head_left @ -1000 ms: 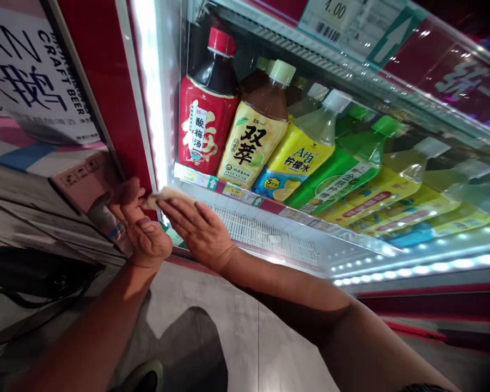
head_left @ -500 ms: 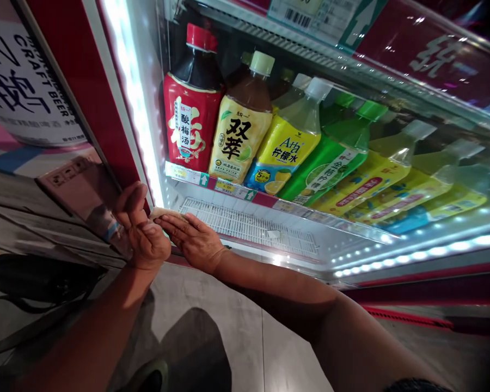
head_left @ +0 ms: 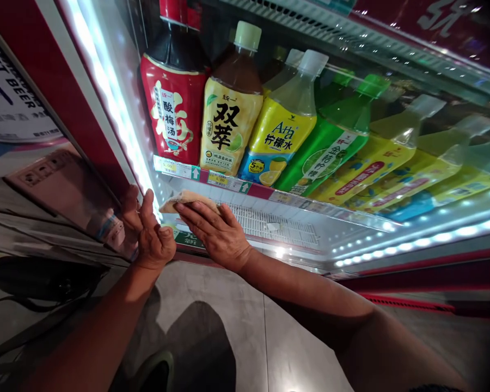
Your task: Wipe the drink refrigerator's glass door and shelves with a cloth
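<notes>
My right hand (head_left: 221, 233) lies flat over a folded beige cloth (head_left: 190, 198), pressing it against the lower left part of the lit drinks cooler's front, which appears to be glass. The cloth's upper edge shows beyond the fingertips. Beside it, my left hand (head_left: 153, 235) is at the cooler's red left edge, fingers loosely bent and apart, nothing seen in them. Whether it touches the frame I cannot tell. A green sticker (head_left: 190, 238) with white characters shows just below the cloth.
Above my hands stands a slanted row of bottles: red-labelled (head_left: 175, 109), cream-labelled (head_left: 231, 125), yellow-and-blue (head_left: 280, 141), green (head_left: 335, 147) and more yellow ones. A white wire rack (head_left: 269, 220) lies below. Cartons (head_left: 61, 185) and a black bag (head_left: 36, 277) are at left.
My right hand and the cloth have slid right, away from my left hand, uncovering the green sticker. My left hand stays by the edge. The view has moved closer to the bottles.
</notes>
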`<state>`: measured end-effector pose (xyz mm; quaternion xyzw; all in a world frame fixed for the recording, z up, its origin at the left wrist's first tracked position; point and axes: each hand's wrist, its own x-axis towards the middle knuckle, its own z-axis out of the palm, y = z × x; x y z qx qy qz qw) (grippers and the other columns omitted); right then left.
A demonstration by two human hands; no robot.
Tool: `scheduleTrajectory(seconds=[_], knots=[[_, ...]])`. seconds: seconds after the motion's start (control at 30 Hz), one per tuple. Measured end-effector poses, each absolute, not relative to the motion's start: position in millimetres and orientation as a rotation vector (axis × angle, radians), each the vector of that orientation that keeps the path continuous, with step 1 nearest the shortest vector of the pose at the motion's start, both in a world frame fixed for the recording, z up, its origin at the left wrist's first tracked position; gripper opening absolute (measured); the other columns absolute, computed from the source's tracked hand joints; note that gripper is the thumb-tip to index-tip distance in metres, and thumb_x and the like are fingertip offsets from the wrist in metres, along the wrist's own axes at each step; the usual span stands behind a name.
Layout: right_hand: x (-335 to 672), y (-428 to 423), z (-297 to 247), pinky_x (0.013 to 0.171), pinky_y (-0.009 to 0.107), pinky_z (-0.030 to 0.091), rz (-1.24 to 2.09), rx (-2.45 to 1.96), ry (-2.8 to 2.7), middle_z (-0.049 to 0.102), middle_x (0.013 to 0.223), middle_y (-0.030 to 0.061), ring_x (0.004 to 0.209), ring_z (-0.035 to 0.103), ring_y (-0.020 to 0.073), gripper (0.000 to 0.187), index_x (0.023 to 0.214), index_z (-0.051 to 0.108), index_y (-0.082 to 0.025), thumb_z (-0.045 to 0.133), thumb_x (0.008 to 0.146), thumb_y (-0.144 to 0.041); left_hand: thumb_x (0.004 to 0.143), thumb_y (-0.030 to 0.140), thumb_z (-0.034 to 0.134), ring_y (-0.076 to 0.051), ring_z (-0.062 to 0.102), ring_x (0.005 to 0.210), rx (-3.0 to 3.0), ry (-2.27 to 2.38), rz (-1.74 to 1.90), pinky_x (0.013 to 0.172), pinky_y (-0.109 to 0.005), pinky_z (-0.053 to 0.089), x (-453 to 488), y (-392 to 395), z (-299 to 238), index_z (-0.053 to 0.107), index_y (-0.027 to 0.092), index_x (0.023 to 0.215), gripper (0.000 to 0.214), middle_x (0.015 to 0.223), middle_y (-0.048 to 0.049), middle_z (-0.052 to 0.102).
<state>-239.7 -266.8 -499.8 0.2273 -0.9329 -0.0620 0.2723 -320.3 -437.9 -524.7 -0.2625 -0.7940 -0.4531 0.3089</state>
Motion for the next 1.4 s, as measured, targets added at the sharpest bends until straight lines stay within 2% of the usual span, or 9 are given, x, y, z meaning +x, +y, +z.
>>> scheduleTrajectory(seconds=[0.17,0.27,0.43,0.67,0.83,1.0,1.1,1.23,1.4], knots=[[-233,-251,-522,0.134,0.035,-0.005,-0.202,0.543,-2.241,0.042,0.162,-0.0129,0.160,0.007,0.0055,0.046,0.150,0.052,-0.025,0.044,0.106,-0.016,0.098,0.071,0.017,-0.038,0.005,0.160,-0.725,-2.077,-1.009,0.130,-0.057,0.009,-321,-432,-542,0.020,0.010,0.163,0.090,0.169,-0.0231,0.008],[-229,-246,-522,0.133,0.034,-0.009,-0.251,0.594,-2.218,0.042,0.161,-0.0128,0.160,0.003,0.0063,0.043,0.146,0.056,-0.022,0.044,0.106,-0.017,0.099,0.069,0.019,-0.041,-0.001,0.160,-0.758,-2.062,-0.948,0.129,-0.062,0.005,-321,-426,-548,0.012,0.012,0.166,0.088,0.171,-0.0222,-0.001],[-217,-236,-513,0.130,0.041,-0.020,-0.246,0.432,-2.232,0.040,0.161,-0.0156,0.160,-0.002,0.0070,0.046,0.152,0.050,-0.029,0.042,0.107,-0.018,0.100,0.062,0.028,-0.041,-0.003,0.161,-0.799,-1.996,-0.953,0.128,-0.062,-0.002,-321,-422,-553,0.010,0.015,0.166,0.083,0.173,-0.0185,-0.005],[-196,-212,-514,0.133,0.036,-0.012,-0.309,0.487,-2.245,0.046,0.158,-0.0167,0.160,-0.004,0.0073,0.045,0.145,0.058,-0.029,0.046,0.105,-0.015,0.094,0.058,0.053,-0.045,0.005,0.159,-0.773,-2.192,-0.937,0.126,-0.066,0.006,-319,-421,-559,0.010,0.009,0.165,0.096,0.170,-0.0269,0.000],[-186,-200,-503,0.129,0.045,-0.023,-0.355,0.321,-2.201,0.048,0.158,-0.0175,0.160,-0.012,0.0122,0.051,0.149,0.054,-0.034,0.043,0.103,-0.015,0.092,0.046,0.061,-0.048,-0.010,0.158,-0.845,-2.065,-0.772,0.124,-0.071,0.001,-317,-415,-555,0.005,0.020,0.167,0.098,0.171,-0.0191,-0.018],[-174,-185,-518,0.132,0.044,-0.016,-0.433,0.359,-2.206,0.053,0.155,-0.0178,0.162,-0.005,0.0128,0.051,0.142,0.062,-0.035,0.042,0.101,-0.012,0.089,0.036,0.068,-0.044,-0.009,0.160,-0.958,-2.001,-0.739,0.127,-0.069,0.008,-311,-407,-551,0.005,0.036,0.166,0.100,0.172,-0.0072,-0.023],[-169,-176,-511,0.129,0.046,-0.020,-0.401,0.293,-2.208,0.054,0.155,-0.0157,0.161,-0.010,0.0129,0.055,0.147,0.057,-0.037,0.043,0.099,-0.014,0.088,0.035,0.069,-0.043,-0.009,0.160,-0.951,-2.000,-0.710,0.127,-0.068,0.011,-308,-403,-546,0.003,0.038,0.166,0.102,0.172,-0.0032,-0.024],[-165,-167,-517,0.126,0.055,-0.022,-0.342,0.108,-2.183,0.055,0.155,-0.0123,0.161,-0.014,0.0147,0.063,0.153,0.048,-0.043,0.048,0.095,-0.018,0.083,0.040,0.075,-0.046,-0.010,0.159,-1.003,-1.955,-0.669,0.123,-0.075,0.003,-307,-399,-541,0.003,0.041,0.165,0.109,0.171,-0.0003,-0.025],[-155,-155,-534,0.130,0.048,-0.016,-0.385,0.173,-2.180,0.050,0.159,-0.0133,0.162,-0.011,0.0160,0.063,0.147,0.057,-0.039,0.049,0.089,-0.014,0.080,0.043,0.079,-0.048,-0.008,0.158,-1.012,-2.001,-0.696,0.122,-0.076,0.009,-304,-394,-542,0.003,0.044,0.164,0.113,0.171,-0.0007,-0.027]])
